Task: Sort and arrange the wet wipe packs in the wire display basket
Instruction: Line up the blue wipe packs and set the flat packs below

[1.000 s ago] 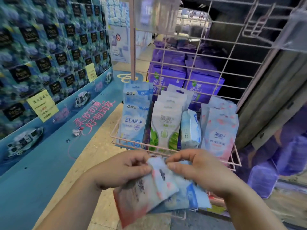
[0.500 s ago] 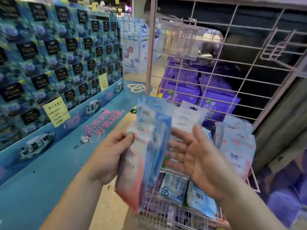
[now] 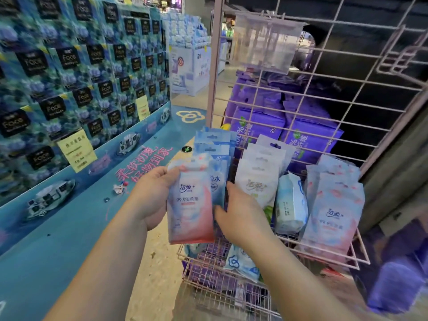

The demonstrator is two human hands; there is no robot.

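We're mid-sort: left grip (image 3: pixel 150 198) clamped on pink pack (image 3: pixel 190 205) w/ blue packs (image 3: pixel 218 179) behind, right grip (image 3: pixel 240 214) fingers apart steadying; next, prob. slot pink into basket (image 3: pixel 361 251) w/ pink row (image 3: pixel 333 205).

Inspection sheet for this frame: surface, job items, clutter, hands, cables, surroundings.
Surface: pink wire display basket on a grid rack.
Job's things: pink-blue pack held up; blue packs, white-green packs and pink packs upright in the basket.
Clutter: one light-blue pack standing sideways; loose packs in the lower basket.
Hands: left hand grips the held pack; right hand at its right edge, grip unclear.
Cables: nothing seen.
Surroundings: purple bundles behind the grid; blue tissue wall.
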